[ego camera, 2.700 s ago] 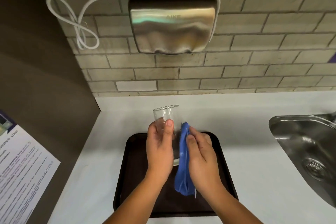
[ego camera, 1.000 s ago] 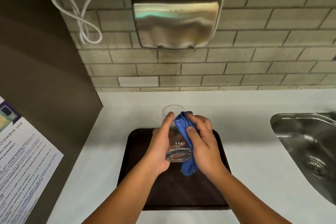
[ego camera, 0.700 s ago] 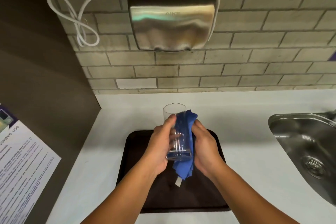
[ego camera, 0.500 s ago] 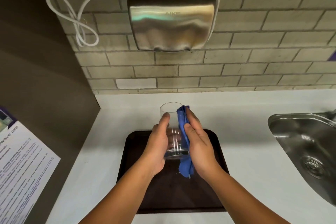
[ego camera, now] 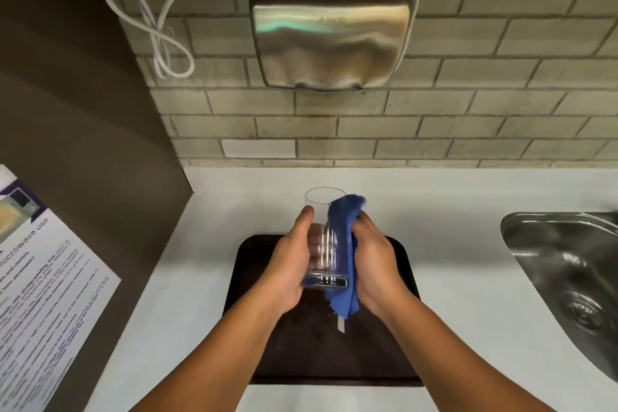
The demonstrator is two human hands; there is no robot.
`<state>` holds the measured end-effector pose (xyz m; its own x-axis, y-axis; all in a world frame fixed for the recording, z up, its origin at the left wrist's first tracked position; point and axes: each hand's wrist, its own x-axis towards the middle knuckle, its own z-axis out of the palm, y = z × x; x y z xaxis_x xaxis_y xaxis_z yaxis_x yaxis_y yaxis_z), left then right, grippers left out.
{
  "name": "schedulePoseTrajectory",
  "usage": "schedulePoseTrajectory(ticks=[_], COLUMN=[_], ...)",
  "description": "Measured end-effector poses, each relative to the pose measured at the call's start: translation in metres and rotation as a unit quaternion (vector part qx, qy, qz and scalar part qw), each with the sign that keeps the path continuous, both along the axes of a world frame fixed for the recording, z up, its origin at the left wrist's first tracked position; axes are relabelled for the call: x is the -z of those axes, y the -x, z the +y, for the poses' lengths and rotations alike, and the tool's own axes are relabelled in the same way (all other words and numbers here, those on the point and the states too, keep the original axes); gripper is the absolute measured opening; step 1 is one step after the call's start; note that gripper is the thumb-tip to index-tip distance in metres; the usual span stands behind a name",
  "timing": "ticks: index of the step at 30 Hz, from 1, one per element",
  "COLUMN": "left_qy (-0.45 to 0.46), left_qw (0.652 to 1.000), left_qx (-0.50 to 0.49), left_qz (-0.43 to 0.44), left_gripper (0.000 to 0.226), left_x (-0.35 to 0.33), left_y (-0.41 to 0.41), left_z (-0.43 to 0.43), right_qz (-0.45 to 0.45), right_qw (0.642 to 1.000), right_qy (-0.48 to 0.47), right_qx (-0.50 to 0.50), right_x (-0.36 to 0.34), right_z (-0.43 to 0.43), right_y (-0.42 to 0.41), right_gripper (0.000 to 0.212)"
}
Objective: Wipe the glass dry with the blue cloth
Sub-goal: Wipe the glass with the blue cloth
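A clear drinking glass (ego camera: pixel 323 244) is held above a dark tray (ego camera: pixel 254 281), its open rim pointing away from me and its thick base toward me. My left hand (ego camera: pixel 289 267) grips its left side, thumb near the rim. A blue cloth (ego camera: pixel 344 234) is pressed along the glass's right side by my right hand (ego camera: pixel 376 264). The cloth's top bunches past the rim, and its lower end with a white tag hangs below the base. The fingers behind the glass are hidden.
The tray lies on a white counter (ego camera: pixel 468 244). A steel sink (ego camera: pixel 568 278) is set into the counter at the right. A metal hand dryer (ego camera: pixel 329 40) with a white cable hangs on the brick wall. A printed notice (ego camera: pixel 43 294) is on the dark left panel.
My right hand has shifted the cloth over the glass's right side, from flat fingers on top to a wrap around the side. The cloth now bunches higher past the rim and hangs lower.
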<state>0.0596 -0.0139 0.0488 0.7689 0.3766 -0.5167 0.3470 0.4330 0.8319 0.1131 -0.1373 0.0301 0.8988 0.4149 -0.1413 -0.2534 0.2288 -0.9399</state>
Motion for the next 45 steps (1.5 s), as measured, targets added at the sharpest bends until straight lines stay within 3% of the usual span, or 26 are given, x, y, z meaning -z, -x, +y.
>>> schedulePoseTrajectory(ticks=[5, 10, 15, 19, 21, 24, 31, 36, 38, 41, 45], left_qy=[0.037, 0.036, 0.032, -0.145, -0.213, -0.247, -0.048, 0.067, 0.108, 0.091, 0.007], left_qw=[0.998, 0.998, 0.997, 0.989, 0.976, 0.966, 0.991, 0.987, 0.984, 0.99, 0.992], left_qx=[-0.045, -0.049, -0.026, -0.006, 0.018, 0.057, 0.071, 0.051, 0.026, -0.001, 0.051], left_qz=[-0.018, -0.024, -0.057, -0.043, -0.048, -0.056, -0.105, -0.136, -0.141, -0.106, -0.111], left_gripper=[0.059, 0.064, 0.062, 0.051, 0.06, 0.082, 0.064, 0.03, 0.029, 0.033, 0.062], left_x=[-0.003, -0.002, -0.003, -0.002, -0.002, -0.002, 0.006, 0.009, 0.007, 0.001, -0.004], left_y=[-0.002, 0.002, 0.002, 0.003, 0.007, 0.011, 0.004, 0.006, 0.006, 0.002, 0.003], left_z=[0.0, -0.002, -0.001, 0.003, 0.005, 0.005, 0.023, 0.024, 0.02, 0.009, 0.0], right_qz=[-0.096, 0.035, -0.017, -0.03, -0.054, -0.091, -0.156, -0.089, -0.056, -0.033, -0.113], right_qw=[0.993, 0.999, 0.999, 0.999, 0.998, 0.995, 0.982, 0.992, 0.995, 0.996, 0.989], right_qy=[0.062, 0.002, -0.035, -0.023, 0.0, 0.043, 0.092, 0.06, 0.03, 0.026, 0.069], right_qx=[-0.001, 0.002, -0.002, -0.006, -0.01, -0.017, -0.044, -0.068, -0.081, -0.075, -0.069], right_x=[0.002, -0.002, -0.003, 0.004, 0.006, 0.007, -0.001, -0.005, -0.005, -0.004, -0.003], right_z=[0.001, -0.002, -0.001, -0.004, -0.005, -0.007, -0.013, -0.012, -0.012, -0.011, -0.007], right_y=[0.014, 0.006, 0.011, 0.009, 0.009, 0.007, -0.002, -0.013, -0.015, -0.018, -0.015], right_gripper=[0.045, 0.028, 0.036, 0.035, 0.04, 0.048, 0.051, 0.048, 0.036, 0.023, 0.041])
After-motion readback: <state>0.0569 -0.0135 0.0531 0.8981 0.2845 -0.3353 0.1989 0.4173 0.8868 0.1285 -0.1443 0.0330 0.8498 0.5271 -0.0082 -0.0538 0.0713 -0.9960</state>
